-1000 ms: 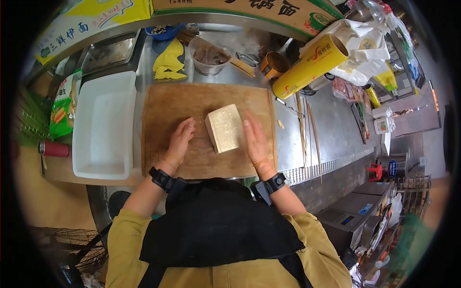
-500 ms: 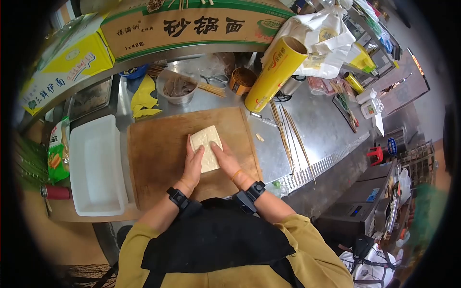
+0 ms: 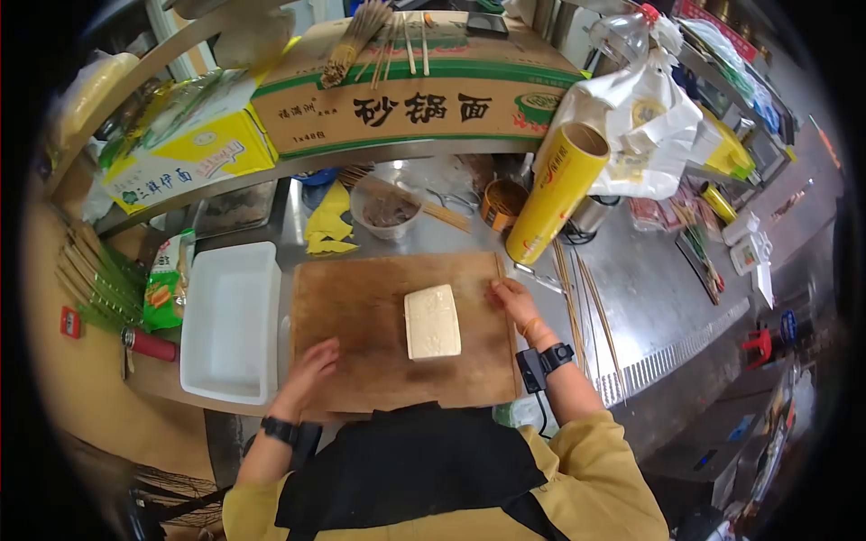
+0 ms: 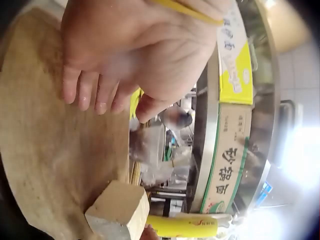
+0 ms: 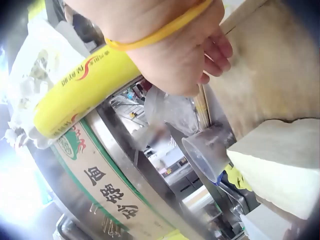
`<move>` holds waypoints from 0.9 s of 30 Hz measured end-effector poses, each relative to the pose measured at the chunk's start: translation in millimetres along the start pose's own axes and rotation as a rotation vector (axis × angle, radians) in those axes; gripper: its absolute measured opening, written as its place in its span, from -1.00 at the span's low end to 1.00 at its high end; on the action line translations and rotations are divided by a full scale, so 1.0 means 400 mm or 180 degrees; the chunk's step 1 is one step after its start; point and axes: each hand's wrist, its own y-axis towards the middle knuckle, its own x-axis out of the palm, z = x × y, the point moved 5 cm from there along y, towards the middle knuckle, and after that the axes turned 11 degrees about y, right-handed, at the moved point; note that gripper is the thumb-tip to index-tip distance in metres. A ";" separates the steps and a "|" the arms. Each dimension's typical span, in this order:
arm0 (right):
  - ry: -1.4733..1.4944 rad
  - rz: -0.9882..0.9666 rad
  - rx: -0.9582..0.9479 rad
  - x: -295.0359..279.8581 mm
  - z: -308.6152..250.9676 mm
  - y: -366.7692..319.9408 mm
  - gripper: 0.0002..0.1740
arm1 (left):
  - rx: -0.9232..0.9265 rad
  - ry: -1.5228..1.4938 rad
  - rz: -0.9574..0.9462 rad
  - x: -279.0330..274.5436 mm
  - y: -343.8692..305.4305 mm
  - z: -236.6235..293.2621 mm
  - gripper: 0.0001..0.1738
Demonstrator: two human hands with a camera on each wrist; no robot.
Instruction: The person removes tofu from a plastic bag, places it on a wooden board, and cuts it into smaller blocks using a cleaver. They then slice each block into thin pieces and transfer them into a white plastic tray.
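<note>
A pale block of tofu (image 3: 433, 323) sits right of the middle on a wooden cutting board (image 3: 352, 288). To its left, over the front left part of the board, is my left hand (image 3: 311, 368), apart from the tofu with its fingers relaxed. In the left wrist view those fingers (image 4: 86, 90) extend over bare wood, and the tofu (image 4: 120, 207) shows lower down. My right hand (image 3: 516, 302) is at the board's right edge, also off the tofu. Its fingers (image 5: 217, 52) bend loosely in the right wrist view, with nothing visible in them.
A white plastic tub (image 3: 229, 325) stands left of the board. Behind are a clear bowl (image 3: 386, 209) with dark contents, a yellow roll of cling film (image 3: 559, 194) and an orange tin (image 3: 503, 206). Skewers (image 3: 595, 307) lie on the right. Cartons (image 3: 415, 113) line the shelf above.
One second ago my hands were on either side of the tofu; half a second ago both held it. Now they have let go and moved apart, with the tofu resting on the board.
</note>
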 end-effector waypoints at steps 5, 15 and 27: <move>-0.1445 -0.0360 -0.0932 0.064 -0.126 0.231 -0.68 | -0.0211 -0.0095 0.1038 -0.093 -0.205 -0.072 -0.61; -0.4016 0.0084 -0.1722 0.193 -0.117 0.574 -0.62 | -0.0925 -0.0412 0.2921 -0.107 -0.522 -0.290 -0.62; -0.3332 -0.0647 -0.1771 0.159 -0.168 0.437 -0.50 | -0.0275 -0.0091 0.3508 -0.260 -0.455 -0.246 -0.49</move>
